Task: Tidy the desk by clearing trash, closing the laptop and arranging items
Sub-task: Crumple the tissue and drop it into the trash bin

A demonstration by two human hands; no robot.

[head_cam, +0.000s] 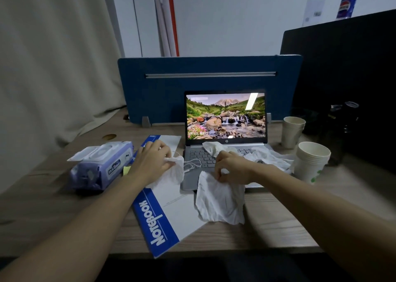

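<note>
Before laptop (226, 140): hands (153, 159) clutching tissues (218, 198).

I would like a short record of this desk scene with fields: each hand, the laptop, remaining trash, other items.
left hand: grips a crumpled tissue
right hand: pinches a larger tissue
laptop: open, screen lit
remaining trash: loose tissues on the keyboard
other items: notebook, wet wipes pack, two paper cup stacks, earphone cable

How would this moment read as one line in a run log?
step: clearing trash | left hand: gripping crumpled tissue | right hand: gripping large tissue | laptop: open, screen lit
</note>
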